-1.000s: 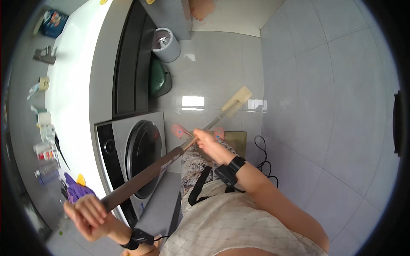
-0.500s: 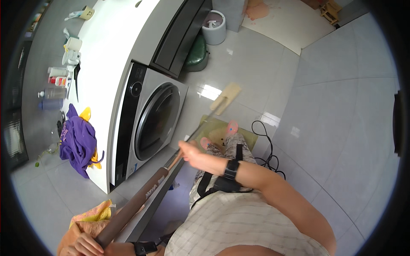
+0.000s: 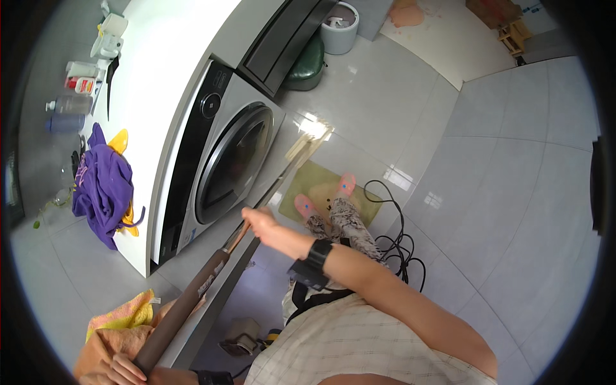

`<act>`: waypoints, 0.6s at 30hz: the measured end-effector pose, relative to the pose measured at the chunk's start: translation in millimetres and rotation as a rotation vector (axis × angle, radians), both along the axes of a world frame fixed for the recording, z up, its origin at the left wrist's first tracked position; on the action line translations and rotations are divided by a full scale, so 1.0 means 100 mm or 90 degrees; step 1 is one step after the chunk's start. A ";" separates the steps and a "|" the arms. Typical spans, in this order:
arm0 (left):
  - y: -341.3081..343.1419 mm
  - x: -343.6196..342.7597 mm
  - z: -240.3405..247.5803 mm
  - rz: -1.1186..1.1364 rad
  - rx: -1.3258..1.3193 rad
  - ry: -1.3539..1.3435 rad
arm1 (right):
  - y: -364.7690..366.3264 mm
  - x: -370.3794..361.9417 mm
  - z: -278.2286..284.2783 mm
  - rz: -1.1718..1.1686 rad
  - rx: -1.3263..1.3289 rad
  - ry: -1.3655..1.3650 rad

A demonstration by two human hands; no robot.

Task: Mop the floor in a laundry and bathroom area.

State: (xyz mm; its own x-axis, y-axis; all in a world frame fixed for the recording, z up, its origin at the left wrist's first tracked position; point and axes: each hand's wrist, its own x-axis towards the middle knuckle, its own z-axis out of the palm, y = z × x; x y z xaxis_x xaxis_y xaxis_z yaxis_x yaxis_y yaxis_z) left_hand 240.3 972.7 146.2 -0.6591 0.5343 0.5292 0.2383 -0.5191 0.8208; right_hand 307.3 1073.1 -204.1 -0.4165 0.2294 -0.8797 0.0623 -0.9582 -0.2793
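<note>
A sponge mop crosses in front of me, its thick brown handle (image 3: 183,301) at the lower left and its thin metal pole slanting down to the floor. My left hand (image 3: 119,371) is closed round the handle's upper end, beside an orange and yellow towel (image 3: 122,330). Farther down, my right hand (image 3: 260,223) grips the mop at the thin copper-coloured rod below the handle. The pale yellow mop head (image 3: 309,142) is at the tiled floor beyond my feet, smeared by motion; whether it touches the floor is hard to tell.
A washing machine (image 3: 221,154) stands left of the pole, under a white counter (image 3: 157,77) with a purple cloth (image 3: 106,186) and bottles. My pink slippers (image 3: 307,206) are on a green mat (image 3: 295,192). A black cable (image 3: 401,240) lies right; a green stool (image 3: 307,67) and white bin (image 3: 340,32) stand beyond.
The mop head has swung left and toward the washing machine. My right hand has moved left and slightly up in the picture, still on the mop. The whole view has shifted a little.
</note>
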 end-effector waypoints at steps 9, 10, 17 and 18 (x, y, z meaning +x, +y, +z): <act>0.34 -0.11 -1.20 0.057 -0.128 -0.181 | 0.24 1.29 -1.22 -0.221 0.203 -0.059; 0.45 0.04 -1.42 0.044 -0.113 -0.246 | 0.43 1.69 -1.52 -0.130 0.121 -0.119; 0.38 0.27 -1.18 -0.067 -0.199 -0.108 | 0.82 1.76 -0.94 -0.024 0.049 -0.334; 0.27 0.23 -1.02 -0.005 -0.214 -0.071 | 0.78 1.57 -0.66 -0.040 0.032 -0.286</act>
